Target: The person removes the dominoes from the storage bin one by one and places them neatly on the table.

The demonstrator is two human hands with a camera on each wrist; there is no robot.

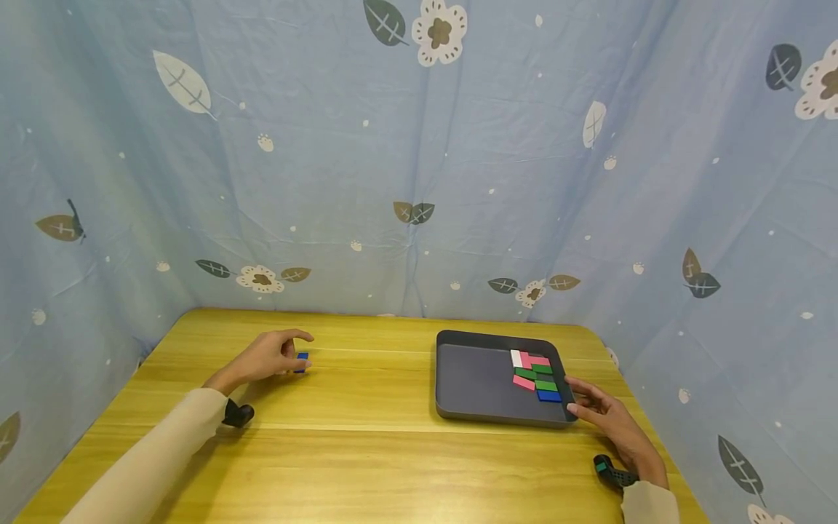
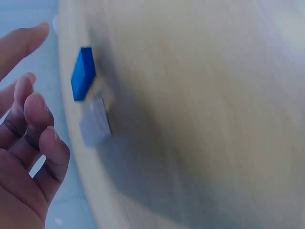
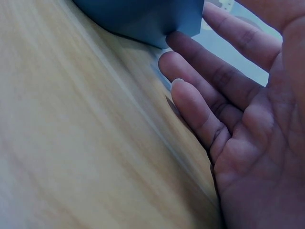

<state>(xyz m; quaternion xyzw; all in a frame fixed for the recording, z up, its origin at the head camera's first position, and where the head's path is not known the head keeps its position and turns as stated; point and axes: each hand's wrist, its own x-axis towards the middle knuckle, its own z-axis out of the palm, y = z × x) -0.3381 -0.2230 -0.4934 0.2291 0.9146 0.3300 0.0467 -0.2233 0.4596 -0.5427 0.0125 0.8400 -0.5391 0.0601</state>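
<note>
Bare table (image 1: 366,400) lies between the left hand (image 1: 268,356) and the tray (image 1: 474,382), whose walls bar a low pass. Tiles (image 1: 545,386) crowd the tray's right; its left floor is free. The right hand (image 1: 607,416) blocks the right wall. A blue block (image 2: 83,76) and white block (image 2: 95,125), perhaps touching, obstruct beside the left hand.

Yellow wood-grain table (image 1: 366,466): grey tray (image 1: 474,382), blue block (image 2: 84,75), white block (image 2: 95,125).
</note>
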